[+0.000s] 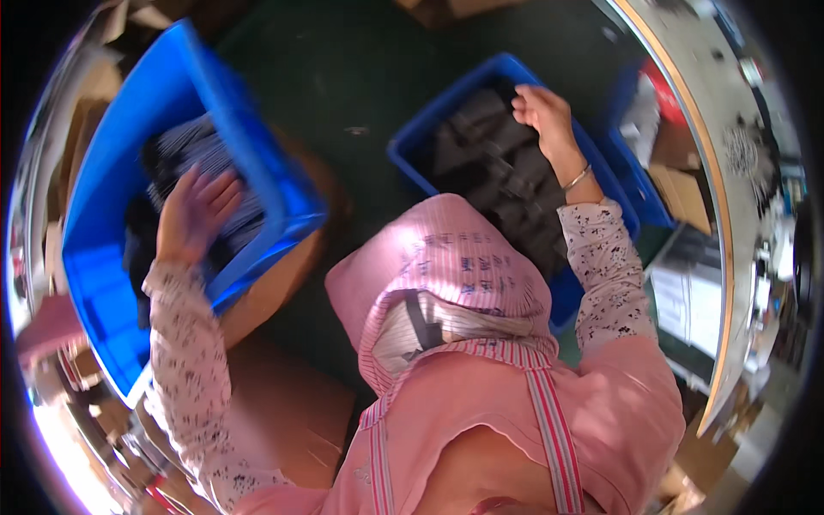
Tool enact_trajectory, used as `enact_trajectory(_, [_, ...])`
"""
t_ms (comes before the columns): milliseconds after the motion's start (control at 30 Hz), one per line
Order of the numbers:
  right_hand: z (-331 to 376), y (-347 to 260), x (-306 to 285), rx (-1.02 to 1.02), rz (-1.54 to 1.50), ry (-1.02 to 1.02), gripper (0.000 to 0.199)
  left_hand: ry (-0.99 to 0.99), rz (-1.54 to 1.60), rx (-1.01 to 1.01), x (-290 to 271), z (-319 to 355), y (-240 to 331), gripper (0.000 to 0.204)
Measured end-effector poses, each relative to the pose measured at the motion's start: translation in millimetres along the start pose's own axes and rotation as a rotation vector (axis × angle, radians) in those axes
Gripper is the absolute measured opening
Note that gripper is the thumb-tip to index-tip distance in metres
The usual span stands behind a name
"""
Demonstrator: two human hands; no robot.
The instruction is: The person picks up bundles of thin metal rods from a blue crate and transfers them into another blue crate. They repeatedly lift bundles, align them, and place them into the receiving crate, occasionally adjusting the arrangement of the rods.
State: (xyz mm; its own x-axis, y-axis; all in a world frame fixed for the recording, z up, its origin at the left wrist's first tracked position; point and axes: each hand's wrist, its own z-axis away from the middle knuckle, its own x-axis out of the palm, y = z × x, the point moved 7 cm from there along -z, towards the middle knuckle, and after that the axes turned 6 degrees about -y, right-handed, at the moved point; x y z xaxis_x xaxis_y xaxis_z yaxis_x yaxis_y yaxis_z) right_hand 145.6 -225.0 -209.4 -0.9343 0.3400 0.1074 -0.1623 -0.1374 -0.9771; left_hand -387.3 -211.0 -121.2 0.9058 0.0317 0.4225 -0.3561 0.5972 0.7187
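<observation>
Left hand (196, 215) spread flat on striped fabric (193, 146); right hand (542, 116) loosely curled over dark cloth pieces (498, 163).

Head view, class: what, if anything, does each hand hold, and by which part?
Neither clearly holds anything. The left hand lies flat on striped dark pieces in the left blue bin; the right hand reaches into black pieces, grip unclear.

Head view: L hand (196, 215) spread flat, fingers open, on dark striped pieces (206, 163) inside the tilted blue bin (257, 154) at person's left; bin rests on a brown cardboard box (283, 283). R hand (542, 112) curled over black parts (498, 163) at far rim of a second blue bin (429, 116), w/ a thin bracelet (577, 178) at the wrist. Pink cloth (446, 257) and pink striped apron (515, 412) fill lower centre; dark green floor (343, 77) between bins.
</observation>
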Motion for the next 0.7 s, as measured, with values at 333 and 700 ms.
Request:
enact_trajectory(333, [245.0, 264.1, -304.8, 0.414, 0.503, 0.988, 0.022, 0.153, -0.834, 0.771, 63.4, 5.9, 57.5, 0.033])
enact_trajectory(700, [63.6, 214.4, -131.7, 0.323, 0.810, 0.719, 0.058, -0.637, -0.984, 0.862, 304.2, -24.5, -43.8, 0.028])
